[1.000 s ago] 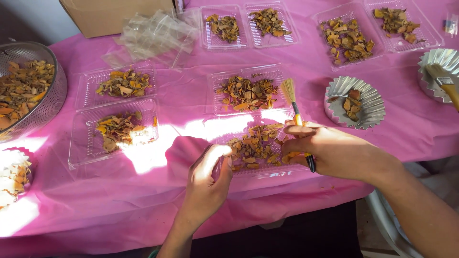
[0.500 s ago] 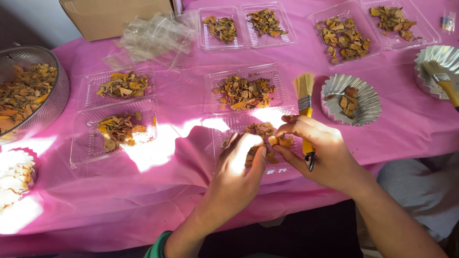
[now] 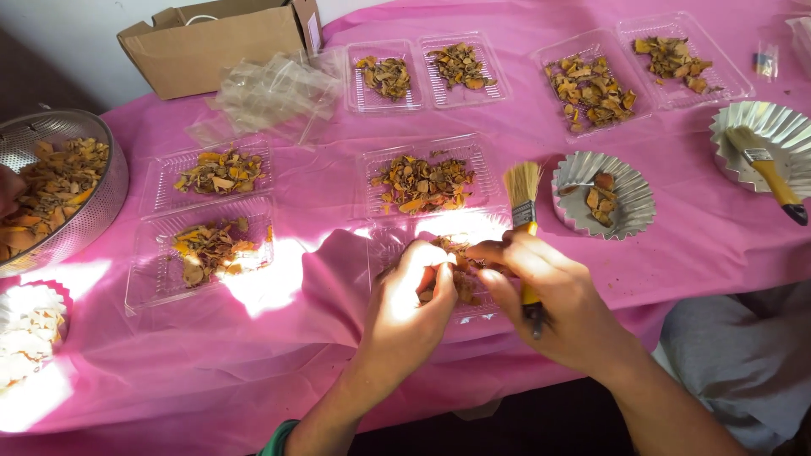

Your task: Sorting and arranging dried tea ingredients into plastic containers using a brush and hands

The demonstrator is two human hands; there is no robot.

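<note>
**Both hands close together over the nearest tray**

The grip of the right hand (image 3: 549,291) is clamped on a yellow-handled brush (image 3: 524,211), bristles up; a second ago the hands were apart. The left hand (image 3: 414,304) has moved in, and its fingers now pinch dried orange-brown pieces (image 3: 452,253) in the clear tray (image 3: 384,245) at the near edge of the pink surface (image 3: 279,355). Beyond lie a filled tray (image 3: 422,181), a foil dish (image 3: 604,194) and, farther off, a cardboard box (image 3: 220,42).

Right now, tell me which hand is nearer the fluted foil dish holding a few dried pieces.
Right. The right hand, holding a paintbrush, sits just below-left of the foil dish; the left hand is farther left.
</note>
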